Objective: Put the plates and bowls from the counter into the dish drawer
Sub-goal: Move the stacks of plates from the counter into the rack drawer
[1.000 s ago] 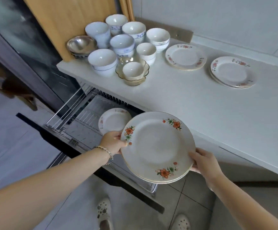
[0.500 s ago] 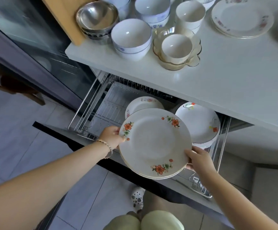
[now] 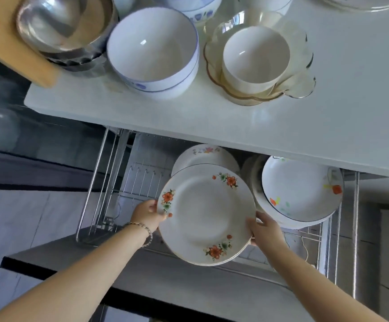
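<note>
White stack (image 3: 206, 212) of orange-flowered plates, pinched from both sides. The left hand (image 3: 147, 213) has its thumb over the left rim with the other fingers hidden beneath, and the right hand (image 3: 264, 228) curls round the near-right edge.

The stack hangs over the open drawer (image 3: 140, 180), overlapping a plate (image 3: 202, 154) already in there, just left of the deep plates (image 3: 300, 189). So I'd call this the lowering step, not set down yet.

The next move needs a soft landing on that plate or the rack beside it without clipping the deep ones, then fingers slid out.

Still on the counter (image 3: 212, 119): blue-rimmed bowl (image 3: 152, 52), steel bowl (image 3: 63, 26), and a small bowl (image 3: 256, 56) in a glass dish (image 3: 302, 87).

Compared with half a second back, the stack sits lower and further in, covering more of the far plate.
</note>
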Tool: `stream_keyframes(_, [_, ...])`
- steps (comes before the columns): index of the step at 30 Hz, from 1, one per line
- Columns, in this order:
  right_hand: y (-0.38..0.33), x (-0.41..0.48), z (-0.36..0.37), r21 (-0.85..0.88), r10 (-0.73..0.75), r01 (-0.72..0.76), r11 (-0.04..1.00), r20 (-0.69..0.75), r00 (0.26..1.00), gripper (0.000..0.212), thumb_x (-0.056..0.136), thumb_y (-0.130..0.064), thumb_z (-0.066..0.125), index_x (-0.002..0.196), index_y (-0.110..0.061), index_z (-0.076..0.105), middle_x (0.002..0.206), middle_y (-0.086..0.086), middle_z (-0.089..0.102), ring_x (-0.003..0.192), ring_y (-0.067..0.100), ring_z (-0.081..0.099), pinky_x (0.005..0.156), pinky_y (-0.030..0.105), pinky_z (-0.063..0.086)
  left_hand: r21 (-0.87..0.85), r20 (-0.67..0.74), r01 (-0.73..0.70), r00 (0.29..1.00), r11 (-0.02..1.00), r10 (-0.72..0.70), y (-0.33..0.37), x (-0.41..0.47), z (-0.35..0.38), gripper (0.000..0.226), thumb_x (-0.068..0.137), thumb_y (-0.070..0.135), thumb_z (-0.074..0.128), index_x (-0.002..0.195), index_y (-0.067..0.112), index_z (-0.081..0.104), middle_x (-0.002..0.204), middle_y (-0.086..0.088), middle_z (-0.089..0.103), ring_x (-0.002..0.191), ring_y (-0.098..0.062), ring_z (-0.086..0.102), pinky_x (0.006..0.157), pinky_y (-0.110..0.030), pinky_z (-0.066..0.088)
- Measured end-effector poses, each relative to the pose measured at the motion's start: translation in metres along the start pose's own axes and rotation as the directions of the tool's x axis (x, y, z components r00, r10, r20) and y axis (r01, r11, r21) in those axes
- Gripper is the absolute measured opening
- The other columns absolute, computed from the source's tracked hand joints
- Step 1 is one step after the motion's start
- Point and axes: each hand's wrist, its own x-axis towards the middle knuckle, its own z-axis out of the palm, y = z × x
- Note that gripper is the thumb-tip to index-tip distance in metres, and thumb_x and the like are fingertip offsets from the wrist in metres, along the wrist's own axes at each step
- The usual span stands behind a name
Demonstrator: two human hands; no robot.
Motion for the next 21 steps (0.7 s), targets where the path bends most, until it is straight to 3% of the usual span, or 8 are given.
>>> stream_keyframes(2, [0.010,0.012,0.016,0.027,0.042,-0.041,0.999,-0.034,0.999,0.021,0.088,-0.012,0.047,0.094,-0.020,0.065,0.083,0.005,0.064,0.085,0.033,0.062,0.091,0.053,0.051,0.072,0.024,-0.009,1.000,0.997,0.008,-0.003,0.024,0.000,0.028,0.083,-0.002,0.061,0.067,0.021,0.055,0.086,-0.006,0.066,0.096,-0.026,0.064,0.088,-0.040,0.054])
stream_keyframes(5, [0.019,0.030,0.042,0.085,0.095,-0.087,0.993,-0.091,0.991,0.019,0.091,-0.011,0.045,0.088,-0.022,0.059,0.079,0.002,0.063,0.079,0.031,0.060,0.090,0.053,0.051,0.135,0.051,-0.049,0.998,0.990,0.042,-0.003,0.060,0.001,0.024,0.084,-0.002,0.060,0.071,0.018,0.057,0.091,-0.007,0.065,0.089,-0.020,0.061,0.082,-0.032,0.053])
stream_keyframes(7, [0.017,0.042,0.057,0.117,0.104,-0.089,0.989,-0.124,0.987,0.021,0.090,-0.011,0.043,0.100,-0.020,0.060,0.081,0.004,0.063,0.080,0.030,0.059,0.090,0.054,0.051,0.150,0.048,-0.079,0.996,0.986,0.072,0.001,0.085,0.002,0.011,0.084,-0.003,0.060,0.089,0.005,0.066,0.099,-0.012,0.069,0.088,-0.019,0.060,0.080,-0.029,0.050])
stream_keyframes(8, [0.013,0.048,0.062,0.138,0.097,-0.078,0.987,-0.135,0.986,0.024,0.090,-0.010,0.043,0.104,-0.020,0.059,0.081,0.005,0.063,0.080,0.029,0.059,0.089,0.054,0.052,0.154,0.042,-0.098,0.995,0.983,0.093,0.004,0.097,0.003,0.016,0.083,-0.004,0.061,0.097,0.001,0.066,0.104,-0.014,0.070,0.088,-0.019,0.059,0.080,-0.028,0.049])
stream_keyframes(13, [-0.001,0.086,0.080,0.156,0.031,0.011,0.988,-0.262,0.965,0.022,0.082,-0.011,0.043,0.087,-0.022,0.061,0.086,0.011,0.064,0.085,0.032,0.059,0.088,0.056,0.052,0.157,0.015,-0.187,0.982,0.970,0.187,0.026,0.153,0.008,0.032,0.077,-0.001,0.068,0.108,0.003,0.064,0.111,-0.010,0.070,0.094,-0.021,0.063,0.081,-0.027,0.050])
stream_keyframes(16, [-0.001,0.101,0.085,0.119,0.024,0.024,0.993,-0.385,0.922,0.023,0.085,-0.014,0.042,0.094,-0.012,0.063,0.085,0.013,0.064,0.082,0.029,0.057,0.081,0.041,0.053,0.191,0.029,-0.238,0.971,0.952,0.237,0.038,0.169,0.019,0.033,0.080,0.000,0.066,0.112,0.004,0.064,0.112,-0.010,0.069,0.102,-0.022,0.064,0.080,-0.023,0.047])
stream_keyframes(18, [-0.003,0.103,0.085,0.069,0.011,0.021,0.997,-0.435,0.900,0.022,0.089,-0.013,0.041,0.094,-0.009,0.061,0.083,0.009,0.058,0.079,0.025,0.051,0.071,0.028,0.040,0.223,0.036,-0.253,0.967,0.941,0.252,0.041,0.176,0.025,0.032,0.082,0.001,0.063,0.114,0.003,0.064,0.114,-0.011,0.069,0.104,-0.023,0.064,0.079,-0.022,0.046])
stream_keyframes(21, [0.002,0.107,0.086,0.006,0.001,0.002,1.000,-0.469,0.883,0.014,0.089,-0.012,0.041,0.083,-0.012,0.053,0.082,0.010,0.052,0.076,0.024,0.043,0.068,0.025,0.031,0.294,0.021,-0.277,0.959,0.915,0.283,0.036,0.184,0.033,0.030,0.083,0.001,0.060,0.113,0.003,0.063,0.117,-0.011,0.068,0.108,-0.027,0.063,0.084,-0.026,0.049])
